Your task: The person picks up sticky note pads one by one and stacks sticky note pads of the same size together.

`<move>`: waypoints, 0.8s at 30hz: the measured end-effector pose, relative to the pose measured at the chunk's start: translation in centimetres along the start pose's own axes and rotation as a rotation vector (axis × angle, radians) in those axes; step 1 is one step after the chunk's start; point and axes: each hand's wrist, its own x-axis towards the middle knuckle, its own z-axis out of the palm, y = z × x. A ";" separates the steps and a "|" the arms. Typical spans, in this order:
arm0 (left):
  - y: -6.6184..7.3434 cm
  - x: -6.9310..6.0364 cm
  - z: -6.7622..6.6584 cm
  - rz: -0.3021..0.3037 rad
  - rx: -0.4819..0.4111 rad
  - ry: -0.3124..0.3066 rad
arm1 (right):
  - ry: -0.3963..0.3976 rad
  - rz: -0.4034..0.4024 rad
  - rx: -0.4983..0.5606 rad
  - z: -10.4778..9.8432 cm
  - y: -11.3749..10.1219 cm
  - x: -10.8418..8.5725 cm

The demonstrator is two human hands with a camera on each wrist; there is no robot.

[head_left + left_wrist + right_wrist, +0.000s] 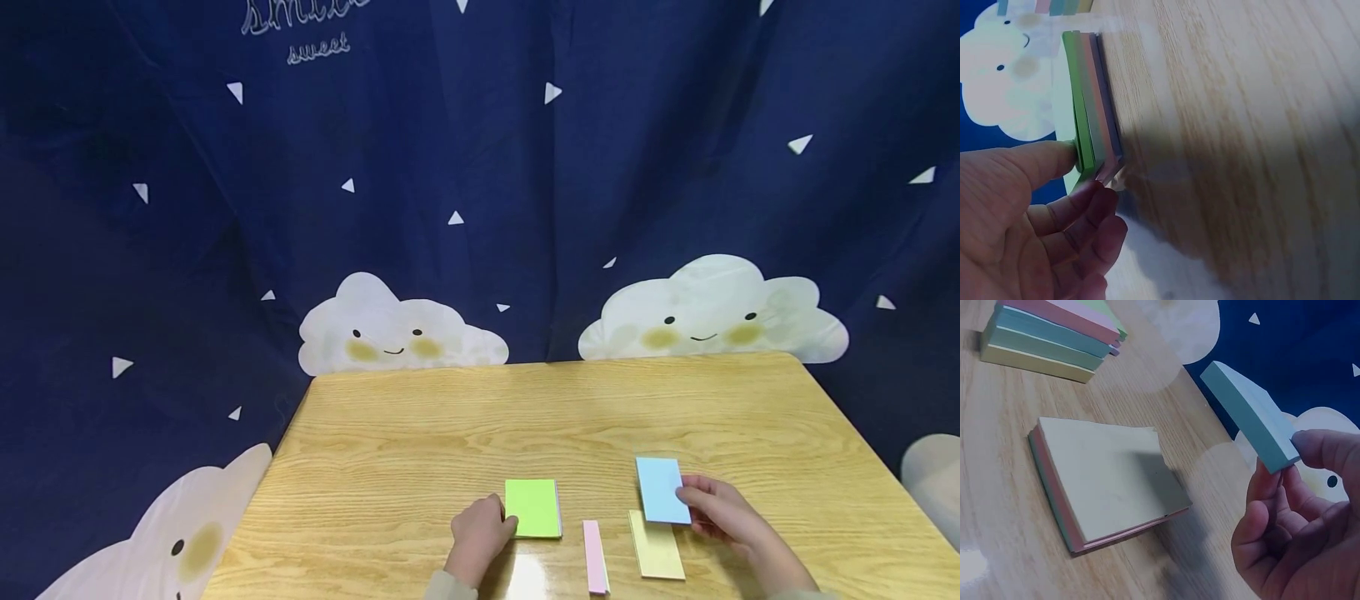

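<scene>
My left hand pinches the near left corner of a square sticky note stack, lime green on top. In the left wrist view, its thumb presses the green pad while fingertips touch the lower edge; grey, pink and purple layers show beneath. My right hand holds a blue sticky note pad by its near right edge, tilted and raised. Below and partly covered by it in the head view is a yellow-topped pad stack. The right wrist view shows pink and green layers under that yellow pad.
Between the hands, narrow sticky note pads are stacked with pink uppermost; blue and yellow layers appear in the right wrist view. Everything lies on a wood-grain table. A dark blue curtain with clouds hangs behind the far edge.
</scene>
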 end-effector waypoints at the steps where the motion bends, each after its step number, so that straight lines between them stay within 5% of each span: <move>1: 0.0 0.0 0.0 0.000 0.000 0.003 | -0.003 0.001 0.005 0.0 0.0 -0.1; 24: -0.2 0.2 0.4 0.001 0.001 0.024 | -0.013 0.033 0.043 0.0 1.3 -1.7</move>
